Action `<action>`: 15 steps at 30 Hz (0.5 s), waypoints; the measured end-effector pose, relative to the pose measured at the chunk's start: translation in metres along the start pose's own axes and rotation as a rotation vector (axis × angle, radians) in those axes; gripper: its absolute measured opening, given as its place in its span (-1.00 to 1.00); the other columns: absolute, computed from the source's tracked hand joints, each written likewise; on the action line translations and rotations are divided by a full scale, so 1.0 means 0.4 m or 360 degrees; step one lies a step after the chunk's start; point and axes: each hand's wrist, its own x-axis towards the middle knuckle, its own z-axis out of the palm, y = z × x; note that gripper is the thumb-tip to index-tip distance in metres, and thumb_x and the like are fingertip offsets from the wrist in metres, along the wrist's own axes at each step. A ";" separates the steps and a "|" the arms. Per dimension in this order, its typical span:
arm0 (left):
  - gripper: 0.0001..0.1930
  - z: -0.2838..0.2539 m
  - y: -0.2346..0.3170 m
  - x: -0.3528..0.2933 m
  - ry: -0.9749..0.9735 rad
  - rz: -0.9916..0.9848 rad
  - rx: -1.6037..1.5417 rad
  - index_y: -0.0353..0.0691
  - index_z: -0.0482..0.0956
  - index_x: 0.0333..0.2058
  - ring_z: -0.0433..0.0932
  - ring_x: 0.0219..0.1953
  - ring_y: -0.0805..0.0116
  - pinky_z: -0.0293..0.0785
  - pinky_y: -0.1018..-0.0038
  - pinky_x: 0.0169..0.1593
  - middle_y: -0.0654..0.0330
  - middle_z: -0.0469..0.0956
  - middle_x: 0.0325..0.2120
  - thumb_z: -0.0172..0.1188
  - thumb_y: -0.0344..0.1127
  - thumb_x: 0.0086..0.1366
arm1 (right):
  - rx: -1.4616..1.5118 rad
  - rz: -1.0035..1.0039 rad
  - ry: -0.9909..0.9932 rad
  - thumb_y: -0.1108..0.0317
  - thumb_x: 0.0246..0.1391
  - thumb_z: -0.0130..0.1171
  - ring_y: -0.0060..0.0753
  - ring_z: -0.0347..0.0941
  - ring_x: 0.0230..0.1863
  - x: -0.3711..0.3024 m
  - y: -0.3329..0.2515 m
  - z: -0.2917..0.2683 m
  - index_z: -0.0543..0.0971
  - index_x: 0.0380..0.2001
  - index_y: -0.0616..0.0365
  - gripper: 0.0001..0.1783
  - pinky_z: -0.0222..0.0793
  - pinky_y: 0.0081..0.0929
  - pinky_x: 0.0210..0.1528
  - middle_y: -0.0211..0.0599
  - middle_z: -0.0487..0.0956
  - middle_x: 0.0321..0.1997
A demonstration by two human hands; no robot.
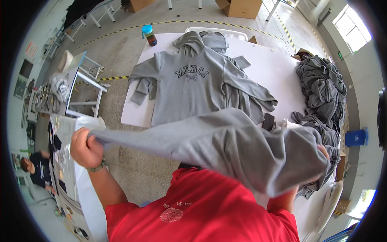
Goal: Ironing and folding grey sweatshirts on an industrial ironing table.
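Note:
A grey garment of sweatshirt-like cloth is stretched across in front of me, held up in the air between both hands. My left hand is closed round its narrow end, which looks like a sleeve. At the wide, bunched end, my right hand grips the cloth; folds hide most of its fingers. Beyond the held garment, a grey hooded sweatshirt with dark printed lettering on the chest lies face up on the white table, its hood pointing away. More grey garments show from beneath it.
A large heap of grey garments rises along the right side. A bottle with a blue lid stands at the table's far left corner. Cardboard boxes sit beyond. Left, another person is beside a long worktable.

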 end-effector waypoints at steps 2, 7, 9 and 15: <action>-0.81 0.066 -0.099 0.069 0.0136 0.0096 0.0005 -0.40 0.59 -0.09 0.67 -0.29 -0.11 0.63 0.17 -0.19 -0.11 0.66 -0.30 0.23 -0.37 0.47 | -0.0034 -0.0044 0.0009 0.30 0.31 0.17 -0.18 0.64 0.00 0.092 -0.001 0.128 0.57 0.05 0.22 -0.68 0.61 -0.19 0.12 0.06 0.63 0.00; -0.79 0.344 -0.245 0.255 0.0198 0.0192 0.0047 -0.31 0.59 -0.12 0.67 -0.35 -0.08 0.61 0.23 -0.30 -0.03 0.67 -0.35 0.29 -0.27 0.45 | 0.0019 -0.0297 -0.0147 0.28 0.39 0.09 -0.15 0.62 0.09 0.293 0.016 0.488 0.55 0.15 0.23 -0.63 0.56 -0.17 0.21 -0.04 0.64 0.08; -0.77 0.482 -0.302 0.302 0.0154 0.0175 0.0093 -0.24 0.61 -0.13 0.67 -0.36 -0.04 0.59 0.28 -0.33 0.05 0.67 -0.34 0.34 -0.21 0.42 | 0.0087 -0.0400 -0.0246 0.28 0.42 0.05 -0.14 0.60 0.12 0.330 0.010 0.577 0.54 0.19 0.23 -0.61 0.54 -0.16 0.24 -0.09 0.64 0.11; -0.55 0.889 -0.368 0.245 -0.0438 -0.0138 0.0225 -0.14 0.48 0.19 0.62 0.00 -0.01 0.57 0.15 -0.04 0.07 0.59 0.06 0.28 -0.11 0.42 | -0.0523 -0.0268 -0.0933 0.05 0.31 0.20 0.21 0.59 0.13 0.374 0.023 1.058 0.39 0.33 0.24 -0.33 0.45 0.01 0.18 0.12 0.66 0.05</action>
